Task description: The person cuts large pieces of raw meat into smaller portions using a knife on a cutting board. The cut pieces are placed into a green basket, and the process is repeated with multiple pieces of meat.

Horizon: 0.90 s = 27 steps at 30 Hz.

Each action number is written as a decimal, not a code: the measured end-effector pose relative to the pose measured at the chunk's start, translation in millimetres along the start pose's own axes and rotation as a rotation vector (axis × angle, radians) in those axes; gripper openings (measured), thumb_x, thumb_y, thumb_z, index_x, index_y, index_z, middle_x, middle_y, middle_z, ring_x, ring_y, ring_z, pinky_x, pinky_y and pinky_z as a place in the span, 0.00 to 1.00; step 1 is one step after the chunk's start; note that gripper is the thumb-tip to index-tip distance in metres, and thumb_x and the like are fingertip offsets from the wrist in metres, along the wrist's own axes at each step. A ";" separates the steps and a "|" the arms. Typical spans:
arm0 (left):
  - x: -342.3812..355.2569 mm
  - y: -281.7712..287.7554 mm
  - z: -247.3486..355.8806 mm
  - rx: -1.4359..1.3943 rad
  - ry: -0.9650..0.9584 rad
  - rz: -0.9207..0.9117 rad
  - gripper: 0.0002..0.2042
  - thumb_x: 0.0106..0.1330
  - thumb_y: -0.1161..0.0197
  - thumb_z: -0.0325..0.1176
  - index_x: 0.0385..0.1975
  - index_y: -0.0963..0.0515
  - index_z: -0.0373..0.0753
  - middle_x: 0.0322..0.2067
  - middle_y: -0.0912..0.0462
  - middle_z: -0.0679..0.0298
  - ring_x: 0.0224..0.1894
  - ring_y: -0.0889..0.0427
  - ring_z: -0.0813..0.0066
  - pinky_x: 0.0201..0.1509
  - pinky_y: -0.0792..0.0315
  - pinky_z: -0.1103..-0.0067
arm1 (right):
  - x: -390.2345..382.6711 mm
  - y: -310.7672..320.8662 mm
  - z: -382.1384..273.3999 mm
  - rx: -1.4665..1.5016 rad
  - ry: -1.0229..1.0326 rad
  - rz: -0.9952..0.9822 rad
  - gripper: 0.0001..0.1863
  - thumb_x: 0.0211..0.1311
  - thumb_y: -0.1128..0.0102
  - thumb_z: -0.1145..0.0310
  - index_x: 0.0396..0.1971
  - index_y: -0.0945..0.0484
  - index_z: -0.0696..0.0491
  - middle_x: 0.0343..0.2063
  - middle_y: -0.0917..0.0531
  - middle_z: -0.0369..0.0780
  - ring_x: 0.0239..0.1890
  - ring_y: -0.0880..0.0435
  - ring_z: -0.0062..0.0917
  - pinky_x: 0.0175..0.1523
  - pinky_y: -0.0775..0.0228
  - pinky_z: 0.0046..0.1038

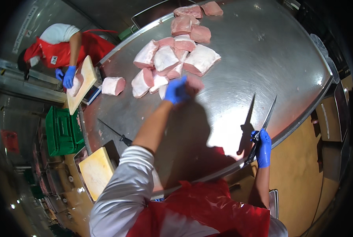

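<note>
My left hand (176,91), in a blue glove, reaches over the steel table to the near end of a pile of pork loin pieces. Its fingers are curled at a pink piece of pork loin (195,83), partly hidden by the hand. My right hand (264,148), also gloved in blue, is closed round the black handle of a knife (269,113) near the table's right front edge. The long blade points away from me, and a dark knife-shaped shadow falls beside it. Several pale, fat-topped pork loin pieces (166,59) lie beyond my left hand.
A thin black-handled sharpening steel (114,131) lies on the steel table (263,59) at left. Nearby are a yellowish cutting board (96,172) and green crates (64,130). Across the left edge, a co-worker in a red apron handles meat on a white board (88,77) over a scale.
</note>
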State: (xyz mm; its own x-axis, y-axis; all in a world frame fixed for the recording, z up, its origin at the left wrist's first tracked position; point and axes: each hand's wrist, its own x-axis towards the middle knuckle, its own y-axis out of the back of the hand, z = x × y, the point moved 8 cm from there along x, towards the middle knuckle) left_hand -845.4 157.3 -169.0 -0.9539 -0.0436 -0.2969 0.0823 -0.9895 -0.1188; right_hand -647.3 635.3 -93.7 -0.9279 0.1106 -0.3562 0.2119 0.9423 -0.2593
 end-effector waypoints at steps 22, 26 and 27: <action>-744.0 232.5 148.3 1.794 -0.409 0.446 0.32 0.56 0.40 0.32 0.66 0.30 0.56 0.69 0.36 0.60 0.74 0.42 0.58 0.74 0.47 0.55 | -265.2 -164.2 -0.6 -0.410 0.172 -0.439 0.18 0.75 0.50 0.53 0.34 0.21 0.53 0.37 0.15 0.40 0.41 0.18 0.26 0.46 0.27 0.31; -806.1 307.5 53.8 0.702 -0.286 0.841 0.24 0.59 0.36 0.27 0.59 0.24 0.41 0.52 0.19 0.52 0.56 0.19 0.59 0.58 0.27 0.69 | -272.3 -183.5 30.0 -0.362 0.082 -0.478 0.17 0.74 0.48 0.53 0.35 0.22 0.52 0.36 0.15 0.40 0.38 0.17 0.28 0.45 0.26 0.35; -808.8 305.6 30.7 0.669 -0.278 0.889 0.23 0.60 0.34 0.27 0.57 0.24 0.39 0.49 0.17 0.51 0.53 0.18 0.61 0.56 0.25 0.70 | -267.0 -186.1 40.4 -0.352 0.046 -0.487 0.17 0.73 0.47 0.52 0.35 0.22 0.52 0.35 0.15 0.40 0.38 0.16 0.29 0.45 0.26 0.36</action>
State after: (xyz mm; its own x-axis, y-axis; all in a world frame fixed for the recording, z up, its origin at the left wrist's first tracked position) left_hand -57.5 -114.0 63.9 -0.6728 -0.7107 0.2057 0.6686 -0.4650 0.5803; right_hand -426.5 417.7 13.4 -0.9067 -0.3534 -0.2303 -0.3474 0.9353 -0.0676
